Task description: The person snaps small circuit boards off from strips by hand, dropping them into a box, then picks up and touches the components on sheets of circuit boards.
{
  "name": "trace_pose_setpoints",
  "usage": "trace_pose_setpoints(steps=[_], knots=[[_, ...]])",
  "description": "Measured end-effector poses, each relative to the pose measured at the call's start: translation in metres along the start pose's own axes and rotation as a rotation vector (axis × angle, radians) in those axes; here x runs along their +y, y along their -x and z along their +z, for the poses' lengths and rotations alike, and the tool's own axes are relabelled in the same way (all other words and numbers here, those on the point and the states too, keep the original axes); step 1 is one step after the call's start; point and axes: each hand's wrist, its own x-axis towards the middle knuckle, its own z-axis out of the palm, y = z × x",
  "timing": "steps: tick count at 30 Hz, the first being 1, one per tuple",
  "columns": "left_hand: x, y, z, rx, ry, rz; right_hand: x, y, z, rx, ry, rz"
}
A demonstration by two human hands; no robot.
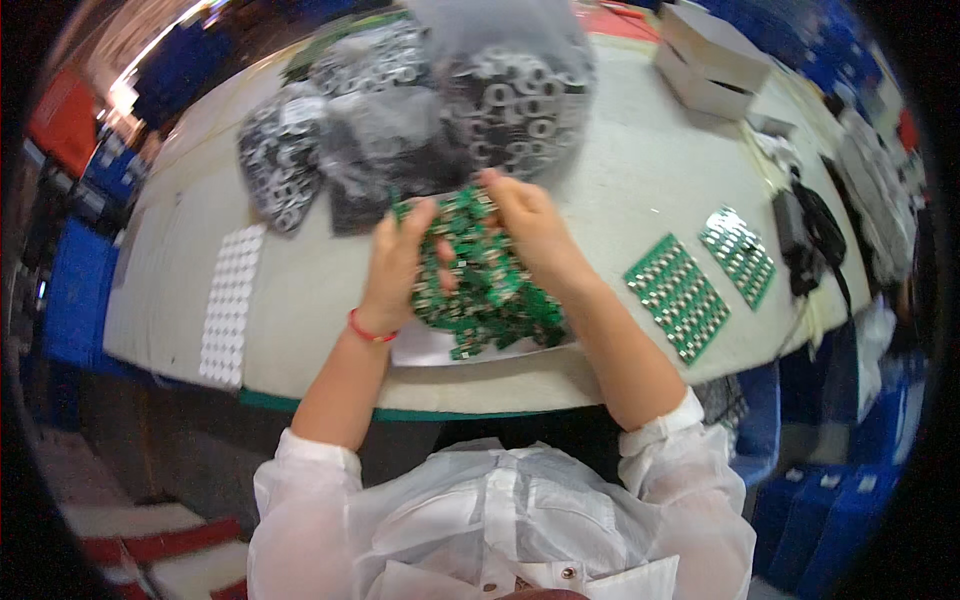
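A thick heap of small green circuit boards lies at the near middle of the table, over a white sheet or tray whose edge shows below it. My left hand, with a red cord at the wrist, is closed on boards at the heap's left side. From the right, my right hand grips the upper part of the heap, its thumb at the far edge. Motion blurs the fingers a little, and some are hidden among the boards.
Clear bags of ring-shaped parts stand beyond my hands, with another bag farther left. At left lies a sheet of white round stickers. Green board panels lie at right, near a black device with a cable and a white box.
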Motion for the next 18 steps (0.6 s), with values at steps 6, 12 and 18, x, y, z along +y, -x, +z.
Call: trace_pose_setpoints(steps=[6,12,18], knots=[[0.003,0.0,-0.005,-0.104,-0.015,0.101,0.0,-0.003,0.01,-0.153,-0.17,-0.036],[-0.005,0.001,0.007,-0.198,0.18,0.062,-0.002,0.005,0.013,-0.268,-0.588,0.202],[0.008,-0.003,-0.006,-0.114,-0.139,0.067,-0.01,-0.003,-0.009,0.042,0.039,-0.125]])
